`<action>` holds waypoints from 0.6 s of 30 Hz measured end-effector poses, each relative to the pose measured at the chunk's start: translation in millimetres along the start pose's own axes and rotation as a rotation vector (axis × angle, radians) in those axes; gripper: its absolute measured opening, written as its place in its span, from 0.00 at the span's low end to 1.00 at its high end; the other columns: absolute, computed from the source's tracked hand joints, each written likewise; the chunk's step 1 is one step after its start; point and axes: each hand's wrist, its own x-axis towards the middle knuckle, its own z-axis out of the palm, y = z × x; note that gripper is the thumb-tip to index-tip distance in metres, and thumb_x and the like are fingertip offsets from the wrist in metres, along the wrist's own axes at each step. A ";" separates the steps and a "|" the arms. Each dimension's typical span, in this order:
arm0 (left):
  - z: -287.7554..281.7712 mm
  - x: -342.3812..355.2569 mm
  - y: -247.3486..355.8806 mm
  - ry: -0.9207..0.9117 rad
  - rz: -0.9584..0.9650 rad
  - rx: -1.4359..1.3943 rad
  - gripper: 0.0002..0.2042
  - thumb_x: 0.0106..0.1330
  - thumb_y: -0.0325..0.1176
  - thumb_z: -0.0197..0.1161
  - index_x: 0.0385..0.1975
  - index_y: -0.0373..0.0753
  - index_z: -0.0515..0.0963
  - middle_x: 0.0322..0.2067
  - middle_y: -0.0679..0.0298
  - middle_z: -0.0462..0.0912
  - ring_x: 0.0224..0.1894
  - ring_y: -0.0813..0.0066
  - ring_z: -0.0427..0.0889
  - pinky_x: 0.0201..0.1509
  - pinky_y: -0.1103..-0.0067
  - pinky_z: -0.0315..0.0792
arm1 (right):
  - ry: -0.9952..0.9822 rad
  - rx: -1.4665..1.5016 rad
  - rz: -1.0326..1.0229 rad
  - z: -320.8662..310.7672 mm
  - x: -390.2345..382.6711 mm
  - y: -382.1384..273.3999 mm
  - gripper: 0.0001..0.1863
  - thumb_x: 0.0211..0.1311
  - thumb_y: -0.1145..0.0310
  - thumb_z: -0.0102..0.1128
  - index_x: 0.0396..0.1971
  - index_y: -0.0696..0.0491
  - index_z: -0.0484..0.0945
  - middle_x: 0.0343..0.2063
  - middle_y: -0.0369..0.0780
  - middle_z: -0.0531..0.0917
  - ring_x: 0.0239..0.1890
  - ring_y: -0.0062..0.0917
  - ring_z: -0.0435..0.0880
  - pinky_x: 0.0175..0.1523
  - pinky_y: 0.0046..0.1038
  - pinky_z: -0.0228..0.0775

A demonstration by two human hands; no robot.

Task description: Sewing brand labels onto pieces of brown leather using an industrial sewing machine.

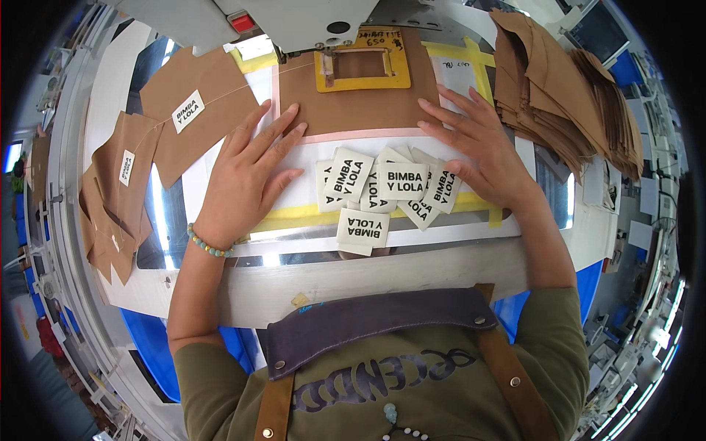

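A brown fabric piece (353, 110) lies under a sewing machine head (294, 18) on a white board edged with pink and yellow tape. A yellow template (397, 73) with a rectangular window rests on the piece. My left hand (250, 165) rests with fingers spread at the piece's left lower edge, fingertips on or just over it. My right hand (474, 147) has its fingers apart on its right side, thumb beside a loose pile of white printed labels (401, 180) lying just below the piece. One more label (363, 229) sits slightly lower in the pile.
Brown pieces with white labels, linked by thread, spread at left (162, 154). A thick stack of brown pieces (559, 110) lies at right. Blue bins (147, 338) show below the metal table edge (368, 279). A dark screen (596, 33) stands at upper right.
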 end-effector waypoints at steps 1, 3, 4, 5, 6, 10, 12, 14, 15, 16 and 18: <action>0.3 -0.5 1.0 -0.008 -0.010 -0.001 0.31 0.67 0.35 0.72 0.72 0.42 0.77 0.77 0.62 0.73 0.80 0.50 0.66 0.80 0.58 0.66 | 0.003 -0.006 0.002 -0.1 -0.7 0.2 0.29 0.81 0.48 0.55 0.71 0.50 0.79 0.77 0.40 0.74 0.84 0.42 0.60 0.86 0.57 0.43; 0.4 -1.0 3.0 -0.012 -0.013 -0.005 0.30 0.68 0.36 0.71 0.72 0.42 0.77 0.77 0.63 0.73 0.81 0.51 0.65 0.80 0.57 0.66 | 0.020 0.027 0.010 0.4 -3.1 0.9 0.29 0.81 0.48 0.55 0.71 0.49 0.79 0.77 0.40 0.73 0.84 0.42 0.60 0.85 0.57 0.43; 0.5 -2.1 2.6 -0.012 -0.018 -0.005 0.31 0.67 0.35 0.72 0.72 0.42 0.78 0.77 0.63 0.73 0.80 0.51 0.66 0.80 0.58 0.66 | 0.020 0.022 0.015 1.6 -3.3 0.1 0.29 0.81 0.48 0.55 0.71 0.49 0.79 0.77 0.40 0.73 0.84 0.42 0.60 0.85 0.57 0.43; 1.3 -3.0 2.0 -0.012 -0.023 -0.006 0.31 0.67 0.34 0.72 0.72 0.42 0.78 0.77 0.63 0.73 0.80 0.51 0.66 0.80 0.58 0.66 | 0.060 0.040 0.032 4.1 -2.0 -2.2 0.29 0.81 0.49 0.56 0.71 0.49 0.79 0.78 0.40 0.72 0.84 0.42 0.59 0.85 0.57 0.44; 1.9 -3.6 1.2 -0.012 -0.018 -0.014 0.31 0.67 0.34 0.72 0.72 0.42 0.78 0.77 0.63 0.73 0.80 0.51 0.66 0.80 0.58 0.66 | 0.098 0.060 0.051 5.4 -1.2 -4.4 0.29 0.80 0.49 0.56 0.72 0.49 0.79 0.78 0.40 0.72 0.84 0.42 0.59 0.85 0.56 0.44; 0.9 -2.5 2.3 0.046 -0.036 -0.047 0.29 0.67 0.31 0.72 0.71 0.42 0.79 0.76 0.63 0.75 0.79 0.51 0.69 0.80 0.59 0.67 | 0.103 0.036 0.062 7.4 -2.1 -4.9 0.28 0.81 0.50 0.57 0.72 0.49 0.79 0.79 0.40 0.70 0.84 0.42 0.58 0.85 0.56 0.44; 2.0 -0.3 0.5 0.011 -0.033 -0.005 0.28 0.67 0.31 0.71 0.70 0.43 0.80 0.75 0.63 0.75 0.78 0.52 0.70 0.79 0.59 0.68 | 0.062 -0.040 0.053 8.4 -1.8 -2.5 0.27 0.81 0.50 0.56 0.72 0.48 0.79 0.79 0.40 0.70 0.85 0.42 0.57 0.85 0.57 0.44; 3.4 1.0 -0.9 0.010 -0.030 -0.012 0.28 0.68 0.31 0.71 0.70 0.45 0.80 0.75 0.63 0.76 0.78 0.52 0.71 0.79 0.60 0.69 | 0.059 -0.030 0.049 8.8 -1.6 1.7 0.27 0.82 0.50 0.55 0.71 0.46 0.80 0.79 0.39 0.71 0.84 0.42 0.58 0.85 0.57 0.44; 4.1 1.2 -1.1 0.014 -0.031 0.001 0.28 0.68 0.31 0.71 0.70 0.45 0.80 0.75 0.63 0.76 0.78 0.52 0.71 0.79 0.60 0.70 | 0.070 -0.026 0.035 9.2 -1.5 3.6 0.26 0.82 0.50 0.54 0.71 0.45 0.81 0.79 0.39 0.71 0.84 0.43 0.58 0.85 0.57 0.44; 4.8 1.3 -1.7 0.019 -0.032 0.014 0.28 0.69 0.31 0.70 0.70 0.45 0.80 0.75 0.64 0.76 0.78 0.52 0.71 0.79 0.60 0.70 | 0.062 -0.023 0.044 9.9 -1.9 4.7 0.26 0.82 0.50 0.54 0.71 0.45 0.81 0.79 0.39 0.71 0.84 0.43 0.58 0.85 0.57 0.44; 7.4 -0.4 -3.9 0.010 -0.028 0.010 0.27 0.69 0.31 0.70 0.70 0.45 0.80 0.75 0.64 0.77 0.78 0.52 0.71 0.79 0.60 0.70 | 0.086 -0.042 0.030 11.5 -3.6 5.6 0.25 0.82 0.49 0.54 0.70 0.43 0.82 0.78 0.38 0.71 0.83 0.42 0.60 0.86 0.56 0.44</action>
